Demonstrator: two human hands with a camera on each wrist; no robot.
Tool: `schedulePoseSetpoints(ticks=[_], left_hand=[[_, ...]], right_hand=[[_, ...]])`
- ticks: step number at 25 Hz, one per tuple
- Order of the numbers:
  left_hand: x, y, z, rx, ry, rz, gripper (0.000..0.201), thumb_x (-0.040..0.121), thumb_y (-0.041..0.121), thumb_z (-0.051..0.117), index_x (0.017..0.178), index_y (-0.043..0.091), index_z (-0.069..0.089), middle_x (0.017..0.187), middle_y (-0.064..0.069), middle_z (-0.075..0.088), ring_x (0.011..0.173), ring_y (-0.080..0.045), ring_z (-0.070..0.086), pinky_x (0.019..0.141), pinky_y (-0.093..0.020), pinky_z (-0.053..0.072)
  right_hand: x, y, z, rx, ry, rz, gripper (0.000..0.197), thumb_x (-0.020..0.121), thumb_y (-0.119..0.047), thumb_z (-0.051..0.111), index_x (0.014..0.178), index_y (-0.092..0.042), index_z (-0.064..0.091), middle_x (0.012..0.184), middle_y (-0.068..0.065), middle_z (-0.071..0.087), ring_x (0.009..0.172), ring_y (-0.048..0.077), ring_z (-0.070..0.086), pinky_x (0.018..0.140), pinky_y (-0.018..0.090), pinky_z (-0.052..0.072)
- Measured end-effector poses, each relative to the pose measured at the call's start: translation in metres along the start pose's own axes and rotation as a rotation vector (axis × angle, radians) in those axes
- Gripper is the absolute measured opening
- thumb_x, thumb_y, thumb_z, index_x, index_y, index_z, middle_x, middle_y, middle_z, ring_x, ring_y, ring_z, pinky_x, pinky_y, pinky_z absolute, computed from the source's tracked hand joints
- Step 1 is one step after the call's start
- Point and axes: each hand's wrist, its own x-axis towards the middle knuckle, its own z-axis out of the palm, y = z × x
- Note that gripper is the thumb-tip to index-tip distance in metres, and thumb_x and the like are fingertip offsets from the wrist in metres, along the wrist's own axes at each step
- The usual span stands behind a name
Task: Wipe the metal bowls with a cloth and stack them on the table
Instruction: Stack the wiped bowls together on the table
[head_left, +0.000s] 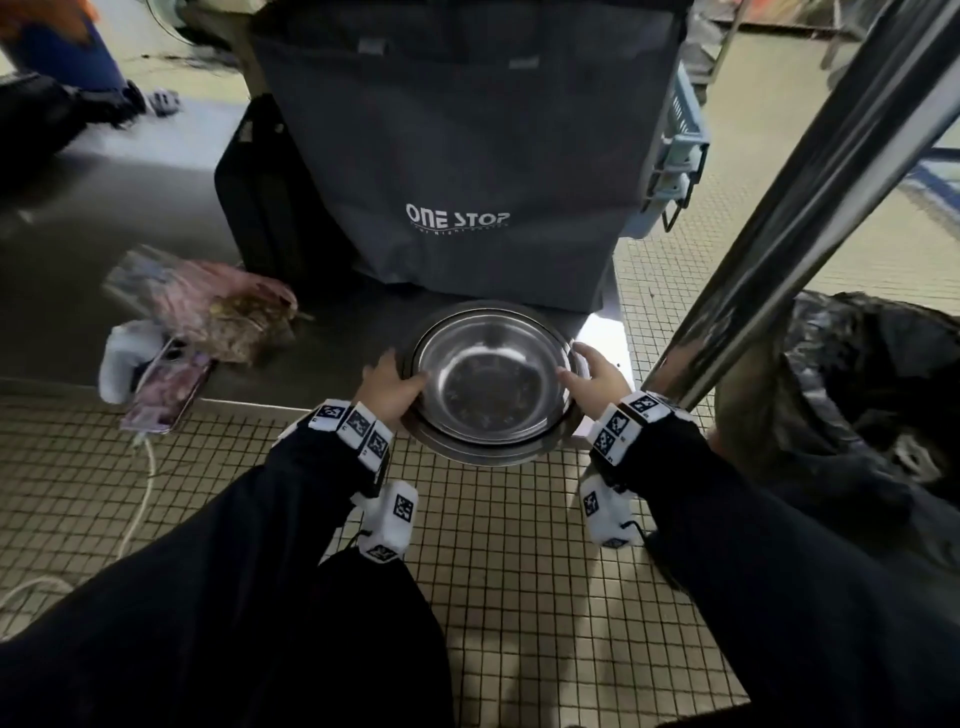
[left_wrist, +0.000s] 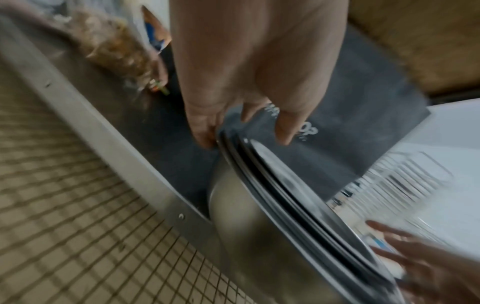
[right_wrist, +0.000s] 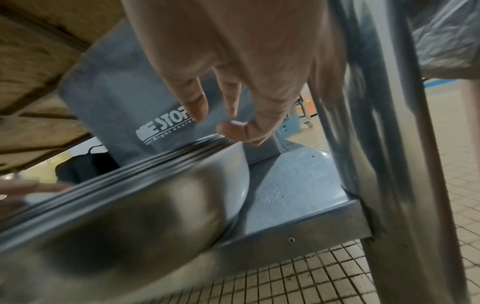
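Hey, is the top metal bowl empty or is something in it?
Empty: in the head view the top bowl shows its bare shiny bottom, only reflections inside.

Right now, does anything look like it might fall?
Yes. The phone hangs over the front edge of the shelf, left of the stacked bowls. The bowls overhang that edge too, though the left hand grips their rim.

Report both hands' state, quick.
Left hand: grips the bowls at their left rim.
Right hand: open, fingers spread at the right rim; no grip shown.
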Motion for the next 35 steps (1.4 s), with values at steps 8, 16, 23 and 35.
schedulePoseSetpoints(ticks=[8, 16, 23, 35], left_hand=[[-0.041, -0.006, 0.010, 0.464, -0.303, 0.312, 0.102, 0.087, 0.057, 0.057, 0.154, 0.023, -0.011, 0.158, -0.006, -0.028, 0.145, -0.031, -0.024, 0.118, -0.048, 0.000], [-0.035, -0.012, 0.011, 0.619, -0.375, 0.333, 0.100, 0.089, 0.050, 0.060, 0.154, 0.020, -0.010, 0.155, -0.005, -0.035, 0.144, -0.027, -0.026, 0.118, -0.046, -0.003], [-0.015, -0.004, 0.012, 0.624, -0.307, 0.308, 0.103, 0.090, 0.050, 0.058, 0.152, 0.017, -0.017, 0.157, -0.002, -0.029, 0.146, -0.023, -0.022, 0.116, -0.055, -0.008], [0.026, 0.020, 0.011, 0.644, -0.279, 0.270, 0.105, 0.087, 0.047, 0.064, 0.153, 0.013, -0.010, 0.160, -0.002, -0.022, 0.149, -0.024, -0.014, 0.116, -0.057, 0.000]], right_hand=[[-0.072, 0.013, 0.033, -0.455, 0.046, -0.263, 0.066, 0.096, -0.052, 0.036, 0.150, -0.037, 0.002, 0.159, 0.001, -0.006, 0.146, 0.025, -0.004, 0.115, 0.041, 0.003], [-0.068, 0.039, 0.048, -0.699, -0.043, -0.224, 0.069, 0.085, -0.065, -0.002, 0.142, -0.035, -0.025, 0.153, 0.004, -0.025, 0.145, 0.020, -0.015, 0.116, 0.040, -0.004], [-0.036, 0.025, 0.037, -0.705, -0.137, -0.215, 0.071, 0.093, -0.061, 0.012, 0.145, -0.028, -0.023, 0.156, 0.006, -0.021, 0.145, 0.018, -0.014, 0.117, 0.043, 0.002], [0.009, 0.011, 0.033, -0.648, -0.184, -0.183, 0.075, 0.094, -0.060, 0.022, 0.148, -0.026, -0.017, 0.156, 0.003, -0.021, 0.145, 0.019, -0.015, 0.116, 0.048, 0.021]])
